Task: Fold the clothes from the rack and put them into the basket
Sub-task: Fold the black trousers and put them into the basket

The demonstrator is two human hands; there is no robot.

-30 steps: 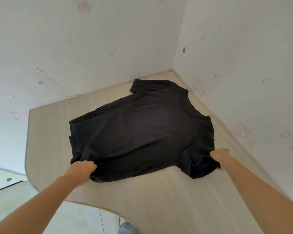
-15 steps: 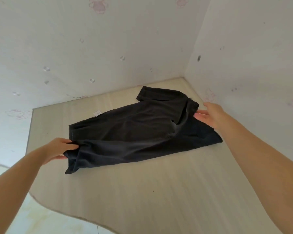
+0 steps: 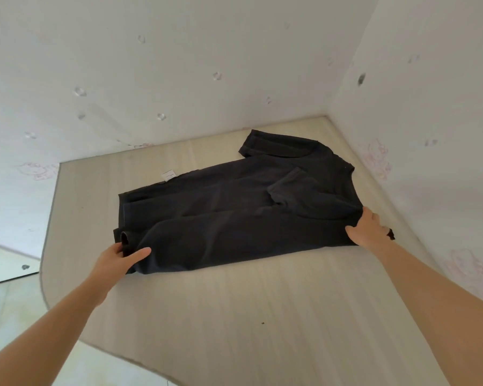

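Head view: black tee (image 3: pixel 234 213) folded lengthwise, wrinkled; both hands, left (image 3: pixel 120 260) & right (image 3: pixel 367 228), grip its ends.

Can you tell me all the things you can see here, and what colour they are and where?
T-shirt: one, black, lying partly folded on the table, its near side turned over onto itself.
Label: one, white, sticking out at the shirt's far edge.
Table: one, pale wood, set into the corner.
Walls: two, white with faint pink prints, meeting behind the table.
Floor: pale, lower left.
Left hand: one, gripping the shirt's near left corner.
Right hand: one, holding the shirt's right end.
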